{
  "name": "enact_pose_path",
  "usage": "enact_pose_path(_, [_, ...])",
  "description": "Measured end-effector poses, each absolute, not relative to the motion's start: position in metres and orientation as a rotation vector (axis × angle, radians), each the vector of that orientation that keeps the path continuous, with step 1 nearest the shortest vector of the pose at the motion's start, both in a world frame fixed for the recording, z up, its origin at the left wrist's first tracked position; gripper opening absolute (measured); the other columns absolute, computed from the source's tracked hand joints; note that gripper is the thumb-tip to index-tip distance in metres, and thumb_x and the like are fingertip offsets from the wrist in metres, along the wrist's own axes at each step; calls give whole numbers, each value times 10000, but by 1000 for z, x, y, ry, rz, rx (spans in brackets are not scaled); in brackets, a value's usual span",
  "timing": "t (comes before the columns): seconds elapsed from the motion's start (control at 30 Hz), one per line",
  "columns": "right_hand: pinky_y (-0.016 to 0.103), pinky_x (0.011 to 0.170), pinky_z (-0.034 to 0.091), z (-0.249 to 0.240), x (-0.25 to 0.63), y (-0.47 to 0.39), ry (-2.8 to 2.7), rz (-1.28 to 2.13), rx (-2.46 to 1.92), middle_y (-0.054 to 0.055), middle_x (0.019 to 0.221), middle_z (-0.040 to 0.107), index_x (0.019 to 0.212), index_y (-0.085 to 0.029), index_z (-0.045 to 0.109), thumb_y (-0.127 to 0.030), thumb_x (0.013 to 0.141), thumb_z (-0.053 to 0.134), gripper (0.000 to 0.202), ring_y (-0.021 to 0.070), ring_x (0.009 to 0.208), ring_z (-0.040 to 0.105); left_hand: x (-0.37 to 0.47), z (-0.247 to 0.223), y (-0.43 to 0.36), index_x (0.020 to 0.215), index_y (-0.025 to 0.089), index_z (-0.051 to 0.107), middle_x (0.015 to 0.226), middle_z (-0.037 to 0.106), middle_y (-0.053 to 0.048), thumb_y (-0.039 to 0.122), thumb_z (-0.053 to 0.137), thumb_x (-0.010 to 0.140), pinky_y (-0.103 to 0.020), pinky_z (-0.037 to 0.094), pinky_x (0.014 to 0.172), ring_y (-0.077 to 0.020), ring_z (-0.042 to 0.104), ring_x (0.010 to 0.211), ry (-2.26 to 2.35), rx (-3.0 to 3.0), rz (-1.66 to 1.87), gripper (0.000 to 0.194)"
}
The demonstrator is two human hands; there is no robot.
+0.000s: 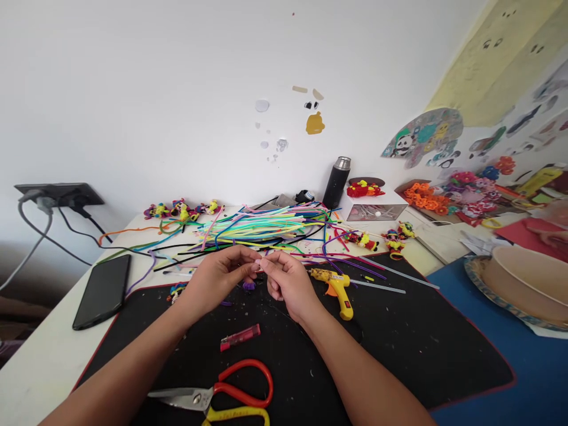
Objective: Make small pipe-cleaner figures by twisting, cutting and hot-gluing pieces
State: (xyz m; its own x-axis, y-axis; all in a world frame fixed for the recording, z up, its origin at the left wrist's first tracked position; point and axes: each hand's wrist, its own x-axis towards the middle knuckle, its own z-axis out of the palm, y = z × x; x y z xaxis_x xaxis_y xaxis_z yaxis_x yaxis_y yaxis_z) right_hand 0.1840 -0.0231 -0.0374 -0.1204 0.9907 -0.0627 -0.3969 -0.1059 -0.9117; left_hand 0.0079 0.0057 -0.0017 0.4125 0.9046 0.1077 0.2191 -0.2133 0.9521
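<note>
My left hand point(222, 277) and my right hand point(290, 284) meet over the back of the black mat point(390, 337), fingertips touching. Both are closed in a pinch around something small and pale that I cannot make out. A purple coil point(249, 286) lies on the mat just below the fingers. Right of my right hand rests a yellow hot glue gun point(341, 294) with a clear glue stick in it. Nearer to me are a red lighter point(240, 337) and scissors point(199, 399) with one red and one yellow handle. Behind my hands spreads a pile of coloured pipe cleaners point(261, 225).
A black phone point(102, 291) lies at left. Small pipe-cleaner figures point(180, 210) stand by the wall. A black thermos point(337, 182) and a small drawer box point(377, 206) stand at the back. Far right, a person's hand point(552, 235) shows beyond a round bowl point(532, 278).
</note>
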Motion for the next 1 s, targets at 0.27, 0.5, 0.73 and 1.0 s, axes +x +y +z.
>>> enact_pose_path(0.27, [192,357,213,-39,184,-22,-931,1498,-910,-121,459,429,827,-195,657,-514,788,839,370,58,360,332,8,-5,4,911,228,803,789,788,-28,412,709,918,-279,534,666,-191,702,682,1120,1874,898,207])
enact_pose_path(0.5, [188,359,189,-34,185,-24,-903,1532,-877,-128,458,417,832,-186,655,-527,779,857,400,52,354,333,5,1,9,954,197,785,854,796,-48,485,816,847,-311,613,676,-198,731,696,913,1591,840,309])
enact_pose_path(0.73, [188,355,191,-37,184,-24,-905,1578,-844,-130,442,415,810,-191,642,-545,760,880,430,52,354,322,1,1,13,904,168,775,704,740,-10,444,840,842,-253,600,589,-152,693,612,863,1554,797,291])
enact_pose_path(1.0, [187,361,168,-36,184,-25,-904,1629,-822,-131,449,417,842,-191,649,-546,759,891,437,53,355,341,-4,1,15,875,188,791,844,697,-29,440,826,862,-232,593,528,-167,661,718,905,1714,881,255])
